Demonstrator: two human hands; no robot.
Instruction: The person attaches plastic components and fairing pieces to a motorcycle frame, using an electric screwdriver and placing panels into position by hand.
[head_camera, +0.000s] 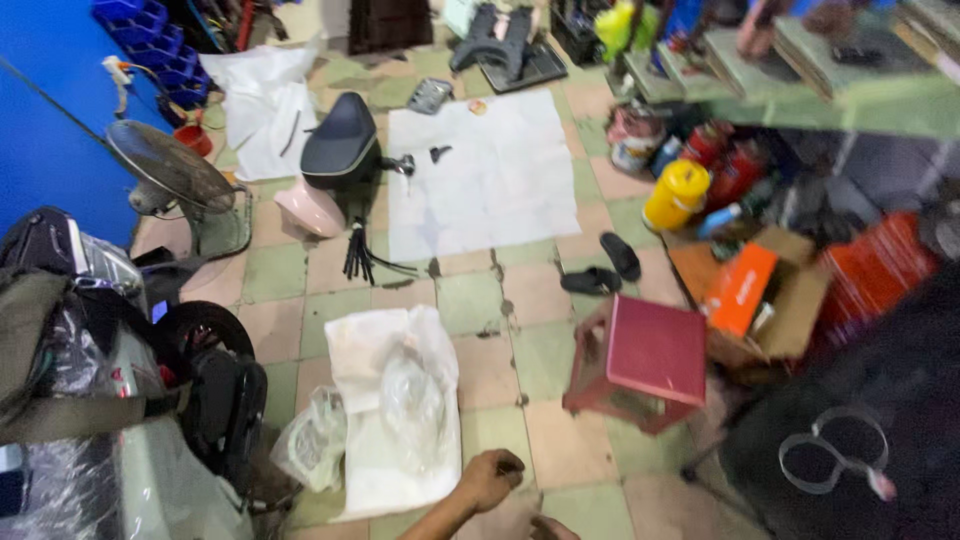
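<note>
My left hand is low in the view, just above the tiled floor, with its fingers curled shut and nothing visible in them. It sits right beside the edge of a white plastic sheet that carries crumpled clear plastic bags. Only a small part of my right hand shows at the bottom edge, so its fingers cannot be read. A red plastic stool stands to the right of both hands.
A pale scooter with a black wheel fills the left side. Farther off lie a black seat, a pink panel, a large white sheet, black sandals, a yellow container, an orange box and a floor fan.
</note>
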